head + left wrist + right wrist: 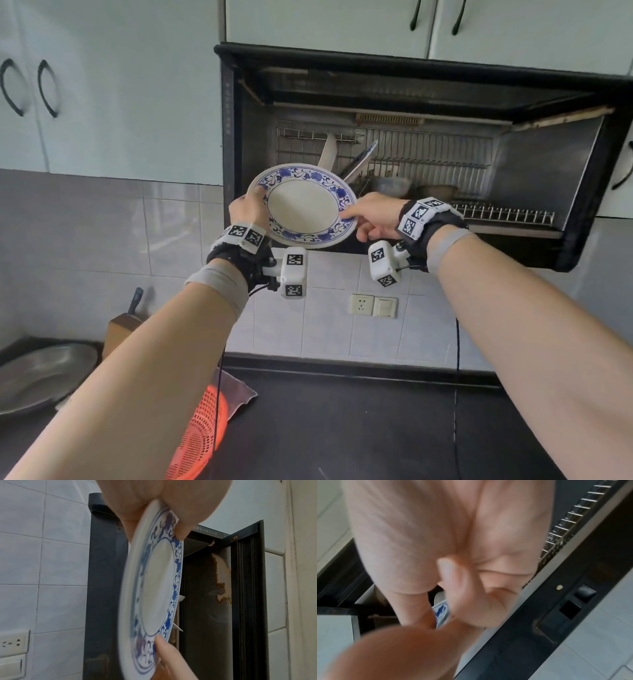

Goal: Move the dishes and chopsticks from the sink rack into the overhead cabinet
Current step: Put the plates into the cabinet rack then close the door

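Note:
A white plate (303,205) with a blue floral rim is held up in front of the open black overhead cabinet (534,164), tilted with its face toward me. My left hand (255,200) pinches its left rim, thumb on the face. My right hand (356,222) pinches the right rim. The left wrist view shows the plate (157,588) edge-on, with my left hand (159,501) at the top and a right-hand fingertip (163,650) at the bottom. My right hand (453,547) fills the right wrist view, with a sliver of plate (441,612) showing. Two plates (329,152) stand in the cabinet's rack.
The cabinet's lower wire rack (503,212) runs to the right. Below are a black countertop (359,428), a metal basin (37,377), an orange colander (202,435) and a knife block (121,329). A wall socket (363,304) sits on the tiles. Closed cabinet doors (102,85) are at the upper left.

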Tool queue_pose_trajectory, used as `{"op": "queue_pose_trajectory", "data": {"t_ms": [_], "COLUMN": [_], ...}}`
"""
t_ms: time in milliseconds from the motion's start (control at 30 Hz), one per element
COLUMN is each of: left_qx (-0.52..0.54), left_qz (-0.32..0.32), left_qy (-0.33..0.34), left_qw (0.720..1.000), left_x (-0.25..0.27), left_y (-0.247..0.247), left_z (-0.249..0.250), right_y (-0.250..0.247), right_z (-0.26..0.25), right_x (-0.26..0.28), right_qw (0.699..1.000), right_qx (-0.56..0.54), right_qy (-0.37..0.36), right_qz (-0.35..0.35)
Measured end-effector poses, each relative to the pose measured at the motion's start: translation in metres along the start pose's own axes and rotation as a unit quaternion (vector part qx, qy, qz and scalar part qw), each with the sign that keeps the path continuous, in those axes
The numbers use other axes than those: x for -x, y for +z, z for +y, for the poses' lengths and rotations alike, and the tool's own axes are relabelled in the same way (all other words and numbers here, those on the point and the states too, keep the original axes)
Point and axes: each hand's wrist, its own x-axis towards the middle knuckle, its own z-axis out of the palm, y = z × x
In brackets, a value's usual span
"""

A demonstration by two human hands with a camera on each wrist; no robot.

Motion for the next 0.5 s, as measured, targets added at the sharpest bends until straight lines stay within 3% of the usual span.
{"op": "queue_pose_trajectory", "data": {"t_ms": [167,333,500], "left_qx": [0.051,-0.039,-0.083], "left_qz": [-0.036,-0.117,-0.07], "left_qy": [-0.044,-0.015,0.023], "left_qw": [0.997,0.992,0.994], "left_x": [0.003,0.006,-0.021], "left_y": [-0.009,-0.023,-0.045], "left_z": [-0.005,-0.004,0.001], "right_y": [0.012,0.027,0.039], "right_z": [-0.022,-0.045,-0.066], "right_x": [0.012,0.002,-0.01], "right_qw": [0.993,0.971,0.945], "right_qx": [-0.04,-0.055,-0.053], "right_qy": [-0.074,-0.095,-0.106], "right_qz": [0.085,0.21,0.304]}}
